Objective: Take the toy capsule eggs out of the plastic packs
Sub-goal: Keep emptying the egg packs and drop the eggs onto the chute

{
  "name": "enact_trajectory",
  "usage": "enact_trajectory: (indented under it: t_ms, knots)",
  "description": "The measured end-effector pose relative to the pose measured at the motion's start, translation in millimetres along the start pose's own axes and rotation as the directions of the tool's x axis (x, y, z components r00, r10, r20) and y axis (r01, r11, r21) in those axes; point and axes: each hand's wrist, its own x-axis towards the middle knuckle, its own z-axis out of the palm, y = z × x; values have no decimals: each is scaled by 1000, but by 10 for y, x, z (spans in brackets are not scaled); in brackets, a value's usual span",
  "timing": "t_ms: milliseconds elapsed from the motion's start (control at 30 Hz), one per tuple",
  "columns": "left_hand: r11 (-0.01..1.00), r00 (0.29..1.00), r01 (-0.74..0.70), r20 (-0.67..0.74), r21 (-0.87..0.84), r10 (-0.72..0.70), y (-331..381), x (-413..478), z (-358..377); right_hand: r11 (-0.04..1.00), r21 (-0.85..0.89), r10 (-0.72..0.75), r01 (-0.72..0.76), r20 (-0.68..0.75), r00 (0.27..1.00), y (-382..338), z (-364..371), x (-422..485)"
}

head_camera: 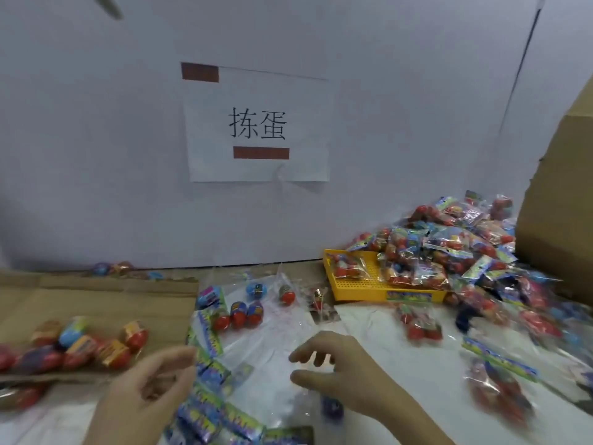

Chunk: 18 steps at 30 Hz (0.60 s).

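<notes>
Left hand [150, 383] and right hand [340, 364] hover before the yellow tray [359, 282], each grip loosely open and empty. Freed eggs [80, 346] are kept apart well left of it, and full packs [449, 245] are heaped on it, likely for easy reach.

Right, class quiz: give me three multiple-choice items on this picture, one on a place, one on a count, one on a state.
1. The yellow perforated plastic tray lies: A) hung on the wall; B) beside the heap of clear plastic packs; C) upside down.
2. Brown tape strips on the white paper sign: A) two; B) one; C) four.
3. The red-and-blue capsule eggs on the brown cardboard sheet are: A) sealed in packs; B) split in halves; C) loose.
1B, packs spill into it; 2A, one top left, one below the characters; 3C, no bag surrounds them.
</notes>
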Motion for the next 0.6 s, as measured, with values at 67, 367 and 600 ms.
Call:
enact_trajectory:
  t_ms: [67, 367, 600]
  knots:
    - [984, 995, -84, 63, 159, 75, -5, -63, -19, 924, -368, -48, 100, 148, 988, -88, 194, 64]
    - [647, 960, -221, 280, 730, 12, 43, -165, 55, 699, -679, -235, 223, 77, 969, -110, 541, 250]
    - [655, 984, -165, 165, 737, 61, -69, -122, 62, 940, -235, -275, 247, -95, 957, -204, 170, 324]
